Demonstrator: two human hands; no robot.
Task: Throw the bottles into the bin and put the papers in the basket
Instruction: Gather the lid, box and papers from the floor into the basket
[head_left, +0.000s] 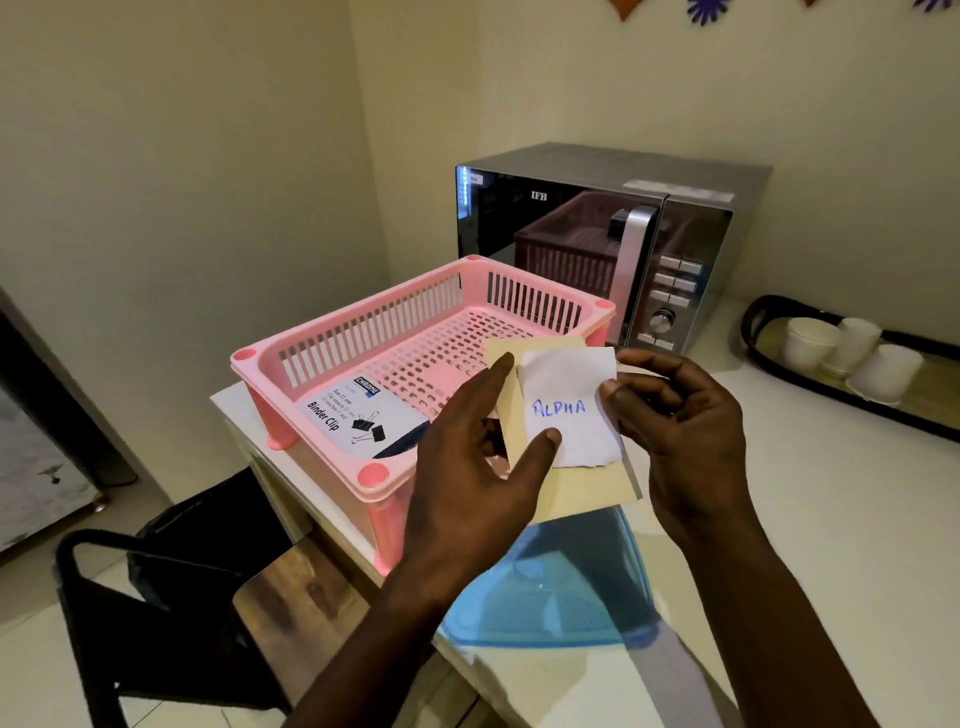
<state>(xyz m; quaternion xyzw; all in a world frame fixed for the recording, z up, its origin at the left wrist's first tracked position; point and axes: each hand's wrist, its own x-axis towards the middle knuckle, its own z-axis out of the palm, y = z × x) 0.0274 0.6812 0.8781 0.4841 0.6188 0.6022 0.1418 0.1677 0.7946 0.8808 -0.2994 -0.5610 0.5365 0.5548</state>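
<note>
A pink slotted basket (332, 343) stands on the counter's left end, with a flattened binder clip box (358, 415) lying inside it. Just right of the basket's near corner, both hands hold papers above the counter. My right hand (680, 421) pinches the right edge of a white slip (569, 405) marked "ALPHA". My left hand (472, 467) has its thumb on that slip and its fingers behind a beige paper (571, 493) lying under it. No bottles are in view.
A microwave (613, 244) stands behind the basket. A black tray (831, 395) with white paper cups sits at the right. A blue plastic lid (550, 587) lies on the white counter (831, 519) below my hands. A black-lined bin (208, 540) and chair (104, 597) stand lower left.
</note>
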